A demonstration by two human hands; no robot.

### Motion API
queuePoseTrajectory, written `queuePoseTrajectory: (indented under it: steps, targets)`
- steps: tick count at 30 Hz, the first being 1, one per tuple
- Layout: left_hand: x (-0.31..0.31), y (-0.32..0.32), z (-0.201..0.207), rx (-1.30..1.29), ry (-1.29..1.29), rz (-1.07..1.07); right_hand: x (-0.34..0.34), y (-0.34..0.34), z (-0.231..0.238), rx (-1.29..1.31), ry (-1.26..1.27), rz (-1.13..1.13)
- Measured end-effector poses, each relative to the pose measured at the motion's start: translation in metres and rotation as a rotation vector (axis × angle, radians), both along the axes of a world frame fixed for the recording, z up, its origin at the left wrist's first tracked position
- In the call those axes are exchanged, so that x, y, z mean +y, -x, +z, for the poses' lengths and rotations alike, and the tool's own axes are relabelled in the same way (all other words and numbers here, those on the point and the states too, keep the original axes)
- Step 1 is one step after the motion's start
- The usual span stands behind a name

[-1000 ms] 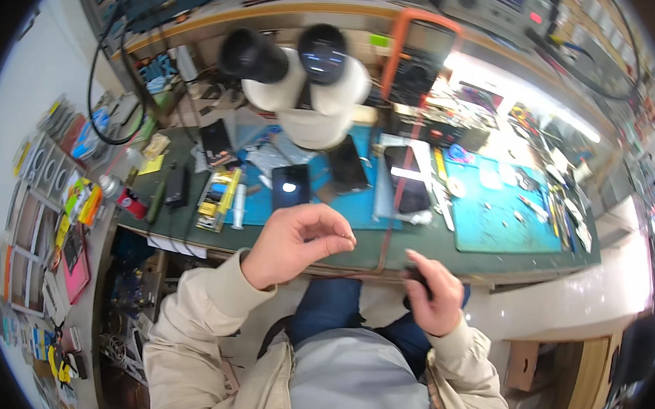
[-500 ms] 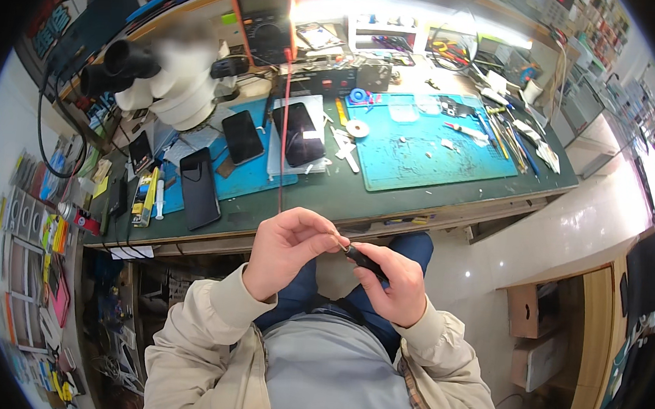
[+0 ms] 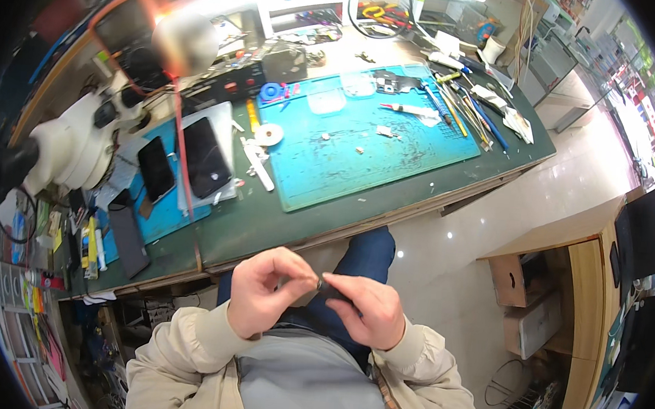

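Observation:
Above my lap, in front of the bench edge, my two hands meet fingertip to fingertip. My right hand (image 3: 369, 311) is closed round a small dark, rod-like piece (image 3: 327, 289); most of it is hidden by the fingers. Thumb and forefinger of my left hand (image 3: 264, 295) pinch at the left end of that piece. What exactly lies between them is too small and blurred to make out. A red cable (image 3: 182, 137) runs from the orange-framed multimeter (image 3: 137, 47) over the bench edge toward my left hand, where its end is lost from view.
On the green bench (image 3: 246, 225) lies a blue work mat (image 3: 330, 163) with small parts. Phones (image 3: 204, 158) and a white microscope (image 3: 74, 141) stand to the left. Pens and tweezers (image 3: 463, 111) are spread at the mat's right. Cardboard boxes (image 3: 515, 286) sit in a wooden cabinet at right.
My view has swung to the right, so the bench things sit further left. Both hands stay together, and the dark piece is now more covered by the fingers.

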State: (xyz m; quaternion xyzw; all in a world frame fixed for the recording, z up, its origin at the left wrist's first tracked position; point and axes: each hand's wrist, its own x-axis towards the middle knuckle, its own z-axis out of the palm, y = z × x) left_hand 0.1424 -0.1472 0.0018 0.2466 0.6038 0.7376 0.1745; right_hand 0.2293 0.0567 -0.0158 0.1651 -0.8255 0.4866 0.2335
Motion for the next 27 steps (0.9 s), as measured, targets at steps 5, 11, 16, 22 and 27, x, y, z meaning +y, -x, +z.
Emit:
queuePoseTrajectory:
  steps: [5,11,16,22,27]
  targets:
    - [0.046,0.034,0.022,0.225,0.142,-0.084,0.049,0.019,-0.008,-0.025,0.07,0.074]
    - [0.085,0.061,0.029,0.328,0.177,-0.056,0.097,0.058,-0.004,0.015,0.073,0.185]
    - [0.1,0.068,0.031,0.185,-0.038,0.054,0.128,0.081,0.024,-0.069,0.016,0.282]
    - [0.108,0.072,0.007,0.131,0.048,0.239,0.163,0.069,0.048,-0.364,-0.029,0.275]
    - [0.107,0.102,-0.005,0.462,0.594,0.439,0.194,0.035,0.017,-0.466,0.051,-0.057]
